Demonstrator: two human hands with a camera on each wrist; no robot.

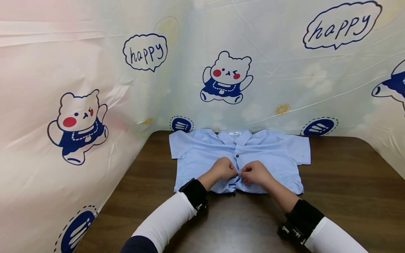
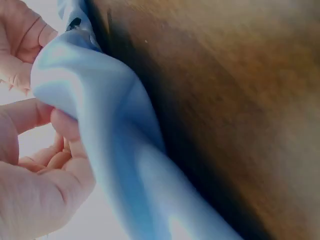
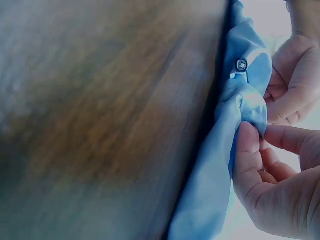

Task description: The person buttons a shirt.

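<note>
A light blue short-sleeved shirt (image 1: 202,154) lies front up on the table, its collar (image 1: 235,137) toward the far edge. Both hands meet at the front placket, below a dark button (image 1: 237,155). My left hand (image 1: 225,168) pinches the placket's left side between thumb and finger, beside another dark button. Just across from it, my right hand (image 1: 255,173) pinches the fabric on the right side. In the right wrist view, a dark button (image 3: 242,65) shows near the hem, and the right hand's fingertips (image 3: 247,132) press the folded cloth edge. The fingers partly hide the placket.
The brown wooden table (image 1: 348,168) extends around the shirt. A pale curtain (image 1: 269,80) printed with bears and lettering hangs behind the table and along its left side. Black straps with small cameras (image 1: 194,194) circle both wrists over white sleeves.
</note>
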